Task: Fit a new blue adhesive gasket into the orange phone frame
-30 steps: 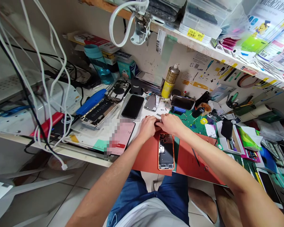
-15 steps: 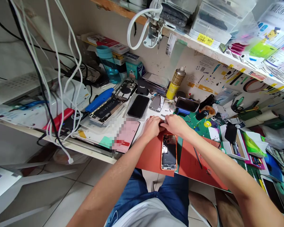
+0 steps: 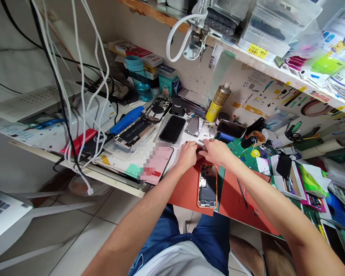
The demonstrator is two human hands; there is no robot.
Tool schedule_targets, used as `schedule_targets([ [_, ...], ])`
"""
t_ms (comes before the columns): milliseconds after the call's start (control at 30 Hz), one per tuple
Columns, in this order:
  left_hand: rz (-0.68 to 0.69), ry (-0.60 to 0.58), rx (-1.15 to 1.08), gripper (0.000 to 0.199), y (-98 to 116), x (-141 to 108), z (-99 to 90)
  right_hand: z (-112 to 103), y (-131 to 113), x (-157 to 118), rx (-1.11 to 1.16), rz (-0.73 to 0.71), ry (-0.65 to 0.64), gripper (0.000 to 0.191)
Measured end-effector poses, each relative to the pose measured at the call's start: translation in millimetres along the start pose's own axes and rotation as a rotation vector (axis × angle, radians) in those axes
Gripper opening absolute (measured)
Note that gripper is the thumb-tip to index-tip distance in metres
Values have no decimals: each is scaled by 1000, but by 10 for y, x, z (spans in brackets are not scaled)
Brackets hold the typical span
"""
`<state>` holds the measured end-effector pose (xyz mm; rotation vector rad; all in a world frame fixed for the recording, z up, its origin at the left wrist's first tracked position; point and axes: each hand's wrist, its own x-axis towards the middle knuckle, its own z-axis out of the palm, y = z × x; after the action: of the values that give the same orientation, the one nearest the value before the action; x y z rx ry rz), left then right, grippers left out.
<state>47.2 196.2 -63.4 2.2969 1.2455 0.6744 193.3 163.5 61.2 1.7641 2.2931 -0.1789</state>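
- Orange-framed opened phone [image 3: 207,188] lies on a red mat [image 3: 184,189], just below centre frame.
- Left hand [image 3: 188,155] and right hand [image 3: 217,152] close together mid-frame, fingers curled; what they grip, if anything, cannot be told.

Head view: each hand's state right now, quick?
Left hand: curled; whether it holds anything cannot be told.
Right hand: also curled; its hold cannot be told.

Room over red mat [image 3: 230,197] between open phone [image 3: 207,188] and dark tool [image 3: 242,194]; spray can [image 3: 218,102], propped phone [image 3: 231,129] obstruct rear.
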Motion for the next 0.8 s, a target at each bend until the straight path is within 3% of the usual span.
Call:
schedule_targets([
  [167, -1, -3, -1, 37, 13, 0, -3, -17, -2, 8, 2, -33, -21, 22],
  [367, -4, -13, 6, 37, 27, -3, -20, -6, -21, 3, 19, -5, 21, 30],
  [433, -6, -17, 13, 37, 31, 0, -20, -6, -13, 11, 31, -7, 23, 25],
  [800, -20, -20, 36, 37, 22, 13, 27, 10, 223, 1, 162, -37, 134, 18],
])
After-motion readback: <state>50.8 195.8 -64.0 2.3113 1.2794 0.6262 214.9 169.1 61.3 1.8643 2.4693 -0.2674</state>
